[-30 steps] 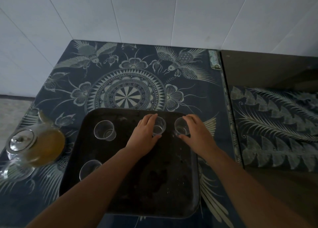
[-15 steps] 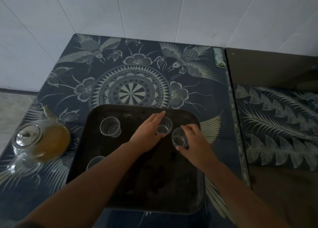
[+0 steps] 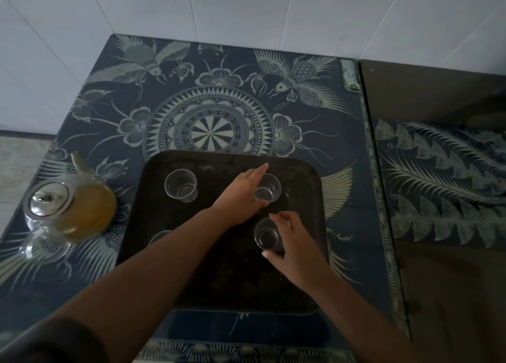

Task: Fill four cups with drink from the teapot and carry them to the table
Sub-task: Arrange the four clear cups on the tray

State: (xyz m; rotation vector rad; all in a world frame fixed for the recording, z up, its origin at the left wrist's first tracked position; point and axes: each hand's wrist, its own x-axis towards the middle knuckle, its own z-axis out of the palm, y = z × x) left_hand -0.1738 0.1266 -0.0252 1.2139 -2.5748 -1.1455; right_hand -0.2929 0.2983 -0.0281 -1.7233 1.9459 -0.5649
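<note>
1. Head camera view: the right hand (image 3: 290,242) is being curled round the near-right small clear glass cup (image 3: 267,236), with the thumb on the near side and the fingertips at the far rim, so this cup is being gripped.
2. The left hand (image 3: 243,198) is being laid against the far-right small clear glass cup (image 3: 269,190), with its fingers nearly straight along the cup's left side. No firm grip is being shown.
3. Both cups are standing upright on the dark square tray (image 3: 219,280), near each other but apart.
4. The far-left small clear glass cup (image 3: 180,184) is standing untouched on the tray. The near-left small clear glass cup (image 3: 158,236) is being largely hidden by the left forearm.
5. The round clear glass teapot (image 3: 71,206) is holding amber drink under a metal lid. It is sitting just beside the tray's left edge on the dark blue patterned tabletop (image 3: 208,110) and is not being touched.
6. Judged from this, the cups are only being arranged. No drink is being seen in any visible cup, so all four pours and the carrying are being left to do.
</note>
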